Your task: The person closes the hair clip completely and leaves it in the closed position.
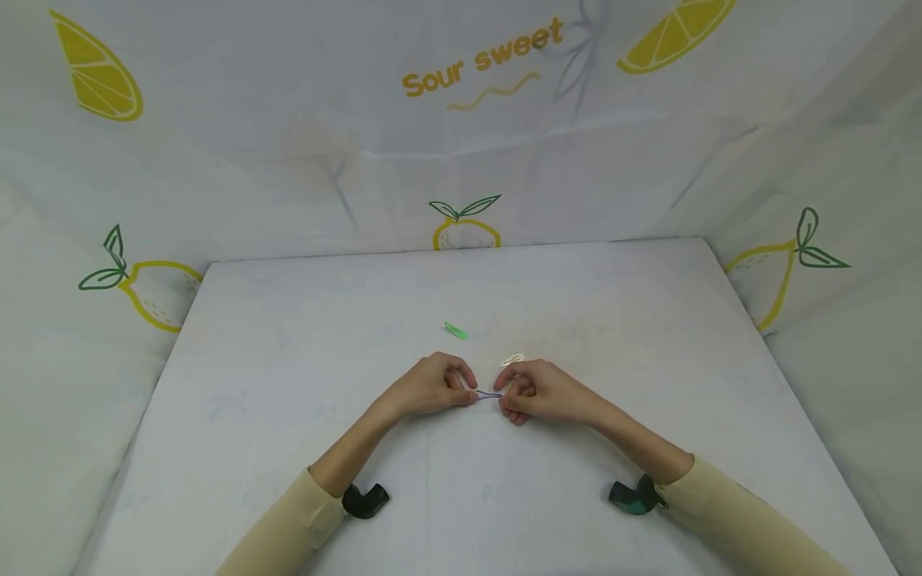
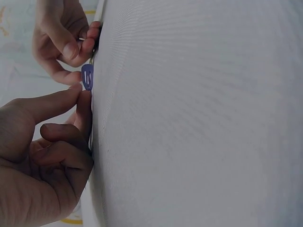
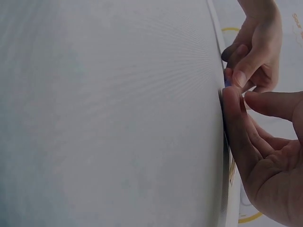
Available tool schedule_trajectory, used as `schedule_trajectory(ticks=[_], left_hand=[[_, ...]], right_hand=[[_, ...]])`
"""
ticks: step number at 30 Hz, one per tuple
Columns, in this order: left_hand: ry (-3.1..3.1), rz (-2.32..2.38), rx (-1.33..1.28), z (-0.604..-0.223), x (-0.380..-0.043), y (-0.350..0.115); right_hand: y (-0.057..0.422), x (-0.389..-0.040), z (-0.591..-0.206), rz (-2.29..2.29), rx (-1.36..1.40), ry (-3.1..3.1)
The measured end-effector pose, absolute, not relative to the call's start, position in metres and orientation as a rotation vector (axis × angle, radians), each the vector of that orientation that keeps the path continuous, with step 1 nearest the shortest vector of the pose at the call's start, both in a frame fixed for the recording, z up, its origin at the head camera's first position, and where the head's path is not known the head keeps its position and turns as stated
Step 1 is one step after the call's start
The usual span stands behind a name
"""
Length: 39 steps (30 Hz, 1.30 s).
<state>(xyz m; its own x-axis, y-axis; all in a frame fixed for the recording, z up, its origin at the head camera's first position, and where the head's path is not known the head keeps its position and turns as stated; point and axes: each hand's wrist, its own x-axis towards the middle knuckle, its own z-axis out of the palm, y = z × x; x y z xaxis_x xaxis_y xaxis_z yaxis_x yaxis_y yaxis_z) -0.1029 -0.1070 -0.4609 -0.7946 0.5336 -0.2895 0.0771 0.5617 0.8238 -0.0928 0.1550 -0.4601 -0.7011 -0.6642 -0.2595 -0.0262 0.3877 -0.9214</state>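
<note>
A small purple snap hair clip spans the narrow gap between both hands, low over the white table. My left hand pinches one end between thumb and index finger, its other fingers curled in. At the clip's opposite end, my right hand has thumb and index finger close around it; those fingertips hide part of this end in the head view. Just beyond the right hand's knuckles lies a cream hair clip. A bright green hair clip rests farther back, beyond the left hand.
The white tabletop meets a white lemon-print cloth at the back and sides. Dark curved pieces, one at the left wrist and one at the right wrist, sit by the sleeve cuffs.
</note>
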Motion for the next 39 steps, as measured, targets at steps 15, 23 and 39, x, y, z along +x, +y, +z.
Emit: schedule_trajectory(ticks=[15, 23, 39], left_hand=[[2.282, 1.148, 0.506, -0.4581, -0.0996, -0.1045], [2.295, 1.159, 0.524, -0.4582, -0.0983, -0.1018], [2.335, 1.115, 0.521, -0.4578, -0.0948, -0.0985]], right_hand=[[0.1494, -0.0884, -0.4597, -1.295, -0.558, 2.069], [0.1495, -0.0898, -0.4581, -1.288, -0.547, 2.063], [0.1471, -0.0912, -0.4568, -1.26, -0.543, 2.088]])
